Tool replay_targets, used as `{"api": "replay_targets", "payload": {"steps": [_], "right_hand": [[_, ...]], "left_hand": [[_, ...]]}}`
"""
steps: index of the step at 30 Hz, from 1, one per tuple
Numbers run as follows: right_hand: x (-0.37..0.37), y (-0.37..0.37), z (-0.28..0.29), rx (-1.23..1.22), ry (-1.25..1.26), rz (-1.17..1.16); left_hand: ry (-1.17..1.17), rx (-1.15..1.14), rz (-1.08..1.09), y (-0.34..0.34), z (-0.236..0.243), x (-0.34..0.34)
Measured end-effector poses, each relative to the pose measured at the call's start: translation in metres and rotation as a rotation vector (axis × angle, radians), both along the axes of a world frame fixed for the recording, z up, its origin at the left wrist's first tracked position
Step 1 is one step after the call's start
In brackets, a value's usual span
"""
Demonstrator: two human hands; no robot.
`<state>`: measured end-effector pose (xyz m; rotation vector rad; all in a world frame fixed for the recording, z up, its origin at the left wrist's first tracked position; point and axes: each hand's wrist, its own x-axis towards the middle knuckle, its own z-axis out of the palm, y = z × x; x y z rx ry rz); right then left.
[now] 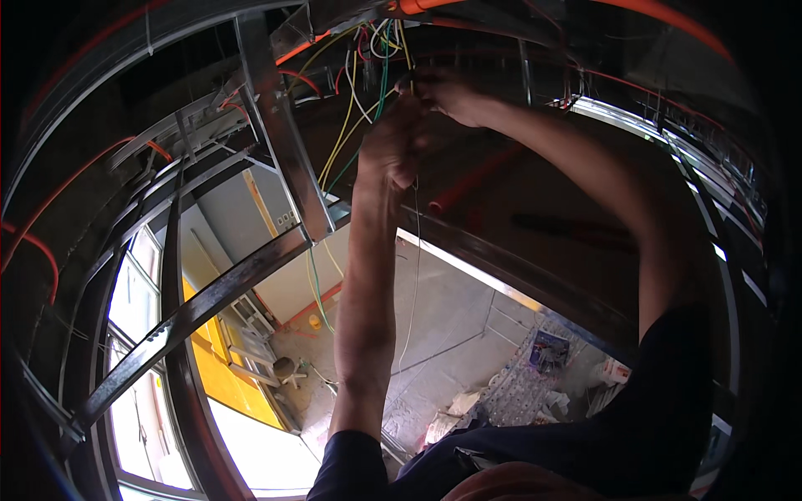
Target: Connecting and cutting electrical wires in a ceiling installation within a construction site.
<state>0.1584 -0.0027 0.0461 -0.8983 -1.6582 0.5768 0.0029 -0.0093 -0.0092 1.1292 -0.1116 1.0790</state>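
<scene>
Metal framing (280, 134) is seen crossing the ceiling space, with a grey upright channel just left of the hands and a dark beam (209, 305) running below it. Little open room is left around the work: the wires (368, 63) hang between the channel and an orange conduit (468, 188), and more orange conduit (668, 21) curves overhead. Far below, a concrete floor (451, 309) is visible through the frame, with debris scattered on it.

The wires are gathered high in the centre, yellow, green, white and red strands fanning from one bunch. The left hand (391, 146) is raised with its fingers closed about the bunch from below. The right hand (447, 93) is held just above and touching, its fingertips pinched on the strands. A thin white wire (415, 275) is left dangling down past the left forearm.
</scene>
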Motion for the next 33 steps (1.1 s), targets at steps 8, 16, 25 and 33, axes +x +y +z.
{"api": "replay_targets", "payload": {"steps": [8, 16, 25, 33], "right_hand": [[0.028, -0.016, 0.008, -0.205, -0.120, 0.196], [0.002, -0.088, 0.057, 0.284, -0.548, -0.471], [-0.062, -0.079, 0.060, 0.222, -1.114, -0.770], [-0.049, -0.081, 0.061, 0.007, -0.651, -0.545]], "left_hand": [[-0.048, -0.030, -0.009, -0.002, 0.002, -0.003], [-0.074, 0.025, -0.050, -0.002, 0.001, -0.003], [0.011, 0.167, 0.166, -0.009, -0.001, -0.002], [0.013, 0.143, 0.241, -0.004, -0.003, -0.003]]}}
